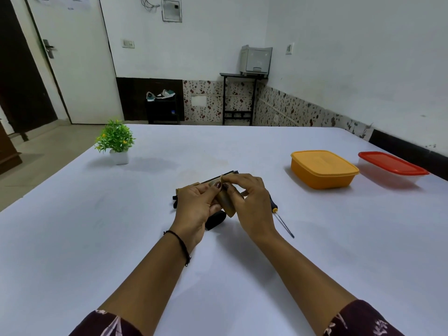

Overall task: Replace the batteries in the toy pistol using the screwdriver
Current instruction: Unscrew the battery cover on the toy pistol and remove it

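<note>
We see a matt, smooth white cloth-like cover on the table [242,275]. The toy pistol [226,204] looks like dull tan and black plastic. The screwdriver [282,218] has a thin, shiny metal shaft and a plastic handle. The orange container [322,170] is opaque, slightly glossy plastic; the red-lidded container [392,169] has a clear plastic body. Our sleeves [363,321] are printed fabric
</note>
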